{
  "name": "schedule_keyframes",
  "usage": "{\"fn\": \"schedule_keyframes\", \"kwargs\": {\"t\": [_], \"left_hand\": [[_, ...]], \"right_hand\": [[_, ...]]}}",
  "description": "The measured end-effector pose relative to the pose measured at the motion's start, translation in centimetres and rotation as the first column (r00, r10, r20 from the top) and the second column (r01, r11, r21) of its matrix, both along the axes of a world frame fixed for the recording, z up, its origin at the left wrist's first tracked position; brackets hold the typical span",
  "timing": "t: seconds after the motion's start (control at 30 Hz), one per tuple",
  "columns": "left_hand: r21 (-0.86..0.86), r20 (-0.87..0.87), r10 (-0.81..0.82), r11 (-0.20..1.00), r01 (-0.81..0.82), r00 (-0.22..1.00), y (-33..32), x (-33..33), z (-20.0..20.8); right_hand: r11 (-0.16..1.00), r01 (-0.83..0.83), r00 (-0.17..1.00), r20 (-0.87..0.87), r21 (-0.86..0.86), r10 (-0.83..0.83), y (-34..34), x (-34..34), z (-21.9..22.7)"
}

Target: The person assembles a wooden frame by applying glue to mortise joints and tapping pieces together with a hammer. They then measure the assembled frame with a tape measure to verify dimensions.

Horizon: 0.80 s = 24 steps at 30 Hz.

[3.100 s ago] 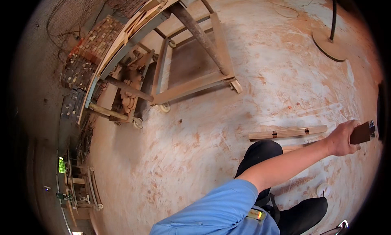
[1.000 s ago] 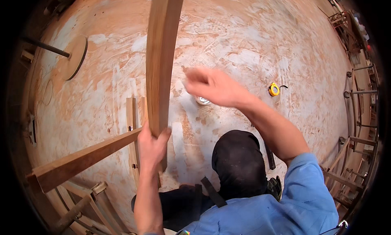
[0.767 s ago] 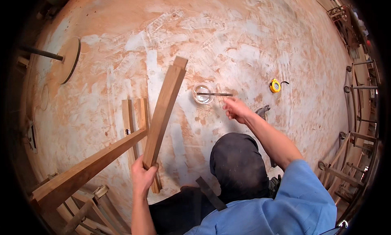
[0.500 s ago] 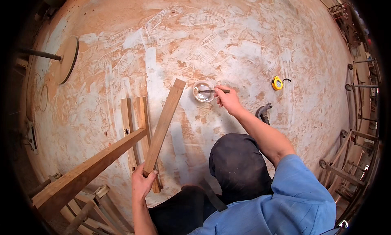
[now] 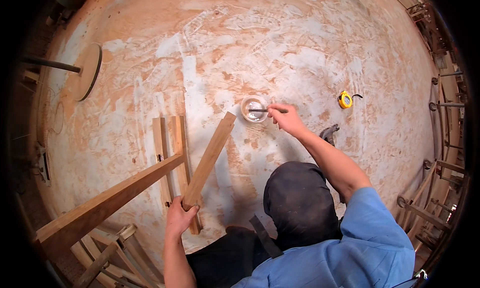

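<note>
My left hand is closed round the near end of a wooden bar, which slants away to the right. A stepped, narrower tip shows at the bar's far end, just left of a clear round bowl on the floor. Pinched in the fingers of my right hand is a thin dark stick. Its far end reaches over the rim into the bowl; whether it carries bristles is too small to tell. Something clear or shiny is in the bowl.
Two wooden bars lie left of the held one, with a long beam crossing over them. A hammer and a yellow tape measure lie to the right. A round wooden disc stands far left; wooden frames fill the lower left.
The held bar's far end has dropped nearer and swung slightly right, so its stepped tip now shows more plainly. My right hand keeps the stick in the bowl. The whole view has shifted a little.
</note>
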<state>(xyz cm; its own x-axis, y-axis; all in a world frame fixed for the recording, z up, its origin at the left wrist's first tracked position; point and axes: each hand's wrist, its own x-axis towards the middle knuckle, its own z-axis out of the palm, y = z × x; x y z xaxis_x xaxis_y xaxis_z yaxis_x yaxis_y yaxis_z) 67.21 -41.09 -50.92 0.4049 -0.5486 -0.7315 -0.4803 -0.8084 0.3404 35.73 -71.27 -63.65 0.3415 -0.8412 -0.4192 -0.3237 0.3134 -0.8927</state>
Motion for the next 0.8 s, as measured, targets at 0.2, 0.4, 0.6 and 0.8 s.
{"fn": "schedule_keyframes", "kwargs": {"t": [0.2, 0.4, 0.6, 0.8], "left_hand": [[-0.048, -0.033, -0.010, 0.999, 0.009, 0.999, -0.7, -0.5, 0.2], [0.054, -0.189, 0.076, 0.996, -0.067, 0.979, -0.9, -0.3, 0.5], [0.054, -0.243, 0.083, 0.996, -0.072, 0.966, -2.0, -0.4, 0.8], [0.015, -0.288, 0.088, 0.996, -0.087, 0.954, -1.5, 0.3, -0.3]], "right_hand": [[0.932, 0.172, 0.960, 0.157, 0.320, -0.232, -1.6, -1.6, 2.5], [0.963, 0.160, 0.879, 0.413, 0.217, -0.239, -1.0, -2.2, 10.9], [0.988, 0.078, 0.950, 0.290, 0.135, -0.115, 0.3, -1.2, 12.9], [0.995, 0.021, 0.985, 0.167, 0.093, -0.036, 0.4, -1.7, 12.2]]}}
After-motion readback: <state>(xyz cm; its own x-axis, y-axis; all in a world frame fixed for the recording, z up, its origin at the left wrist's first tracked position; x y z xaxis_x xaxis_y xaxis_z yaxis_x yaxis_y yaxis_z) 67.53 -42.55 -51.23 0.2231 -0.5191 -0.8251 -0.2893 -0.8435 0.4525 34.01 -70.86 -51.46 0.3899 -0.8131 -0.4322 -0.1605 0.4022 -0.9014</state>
